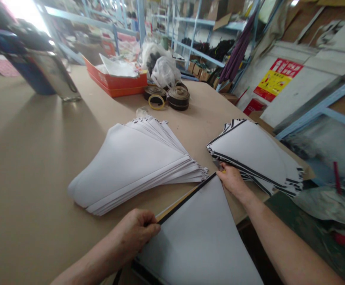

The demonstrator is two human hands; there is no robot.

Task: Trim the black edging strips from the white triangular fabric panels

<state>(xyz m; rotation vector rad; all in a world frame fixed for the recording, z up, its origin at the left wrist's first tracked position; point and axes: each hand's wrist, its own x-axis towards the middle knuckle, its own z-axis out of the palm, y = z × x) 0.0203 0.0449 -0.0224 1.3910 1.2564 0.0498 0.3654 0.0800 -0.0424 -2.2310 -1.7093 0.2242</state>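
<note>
My left hand (135, 231) pinches the near end of a black edge strip (187, 198) running along the top of a white curved sheet (199, 233). My right hand (233, 182) grips the far tip of that same sheet, beside a stack of black-edged white sheets (249, 154). A thin tan strip lies along the black edge near my left hand. To the left, a fanned stack of plain white sheets (131, 166) lies on the tan table (33, 178), just beyond the held sheet.
Dark tape rolls (178, 98) and a yellow tape roll (156, 102) stand beyond the stacks, near an orange box (116, 81) and a white plastic bag (164, 72). A glass-sided container (55, 75) stands far left. Blue shelving lines the background.
</note>
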